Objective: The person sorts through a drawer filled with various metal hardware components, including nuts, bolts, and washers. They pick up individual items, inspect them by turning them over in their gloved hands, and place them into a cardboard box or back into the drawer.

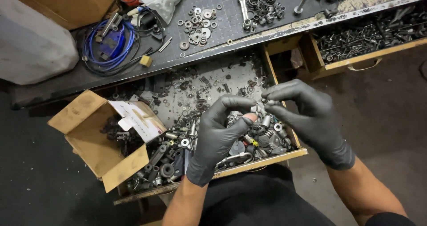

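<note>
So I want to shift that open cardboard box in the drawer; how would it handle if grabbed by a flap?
The cardboard box would probably flex: its flaps splay open and look creased. It holds dark parts, so it may sag or spill. It lies tilted among loose hardware in the drawer, so it could slide unevenly.

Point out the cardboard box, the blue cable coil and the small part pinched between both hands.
cardboard box (84,139): head view, left outer wall.
blue cable coil (116,57): head view, lower loop.
small metal part (258,108): head view, its middle.

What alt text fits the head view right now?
Two black-gloved hands, left hand and right hand, pinch a small metal part together over an open drawer of mixed hardware. A cardboard box sits in the drawer's left end.
</note>
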